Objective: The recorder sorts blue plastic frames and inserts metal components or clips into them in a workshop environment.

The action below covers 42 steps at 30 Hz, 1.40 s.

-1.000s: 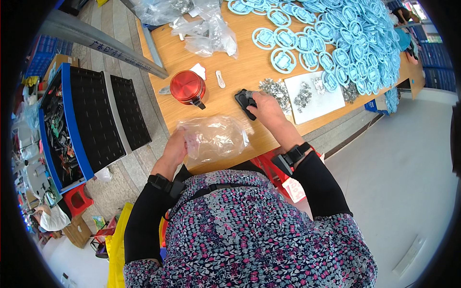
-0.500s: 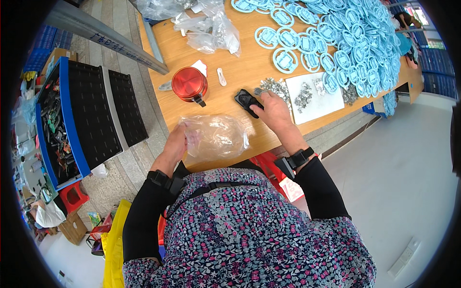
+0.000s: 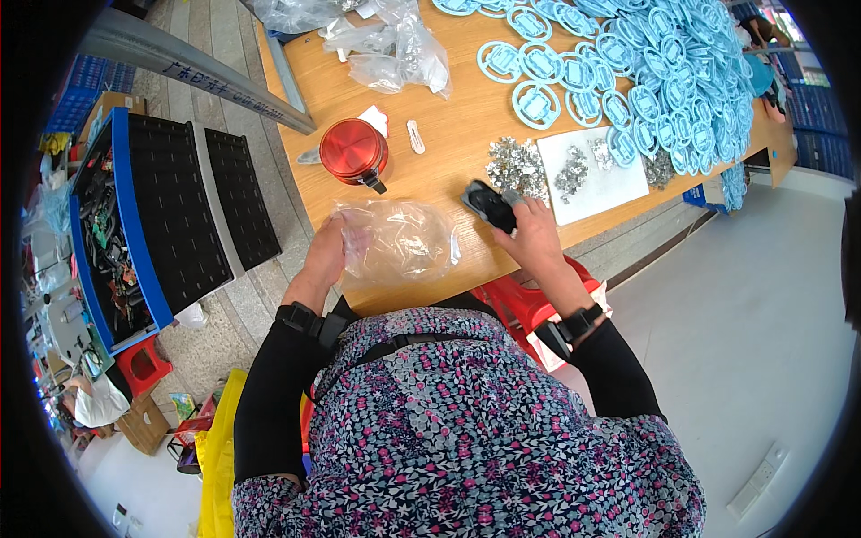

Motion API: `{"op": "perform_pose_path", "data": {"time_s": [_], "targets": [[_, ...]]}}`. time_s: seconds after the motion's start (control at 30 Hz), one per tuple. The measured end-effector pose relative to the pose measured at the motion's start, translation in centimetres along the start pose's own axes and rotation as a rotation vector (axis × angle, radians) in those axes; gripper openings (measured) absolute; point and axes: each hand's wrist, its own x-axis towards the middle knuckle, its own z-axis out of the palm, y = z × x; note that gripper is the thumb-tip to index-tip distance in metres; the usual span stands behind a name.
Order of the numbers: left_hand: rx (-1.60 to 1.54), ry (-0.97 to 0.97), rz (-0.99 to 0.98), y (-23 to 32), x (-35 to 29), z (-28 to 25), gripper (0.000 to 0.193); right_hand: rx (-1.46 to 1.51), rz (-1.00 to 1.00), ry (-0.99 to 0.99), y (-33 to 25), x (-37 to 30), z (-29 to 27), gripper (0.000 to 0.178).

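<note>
While the left edge of a clear plastic bag (image 3: 404,244) was pinched in the closed left hand (image 3: 325,255), a red lidded canister (image 3: 351,152) was set beyond it on the table (image 3: 432,184). A black object (image 3: 485,205), its kind hard to make out, was held in the curled right hand (image 3: 536,238), near silvery pieces (image 3: 516,167). Farther right, a white board (image 3: 596,199) and heaped pale-blue discs (image 3: 686,94) were seen.

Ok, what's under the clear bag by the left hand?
Wooden tabletop shows through the clear bag at the left hand. Creases and glare obscure patches beneath it, so small things there cannot be ruled out.
</note>
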Motion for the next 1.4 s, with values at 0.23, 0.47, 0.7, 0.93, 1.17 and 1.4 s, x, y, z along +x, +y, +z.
{"op": "perform_pose_path", "data": {"time_s": [0.23,0.47,0.7,0.93,1.17,1.4], "targets": [[-0.017,0.011,-0.052,0.2,-0.1,1.0,0.034,0.069,-0.096,-0.122,-0.3,-5.3,0.2,0.046],[-0.118,-0.007,0.014,-0.5,0.0,1.8,0.034,0.244,-0.112,-0.191,-2.0,-4.2,1.2,0.039],[-0.145,-0.012,0.01,-0.5,0.2,0.7,0.032,0.284,-0.033,-0.348,-0.3,-6.4,0.5,0.04],[-0.058,0.009,0.017,-0.6,0.0,1.8,0.029,0.328,0.013,-0.241,-0.5,-5.6,1.3,0.042],[0.194,-0.042,-0.07,0.3,-1.6,5.5,0.036,0.381,-0.177,-0.185,-2.4,-3.5,2.7,0.047],[0.126,-0.176,-0.158,0.0,-1.2,4.9,0.045,0.842,0.185,-0.296,-2.0,-2.8,4.8,0.046]]}}
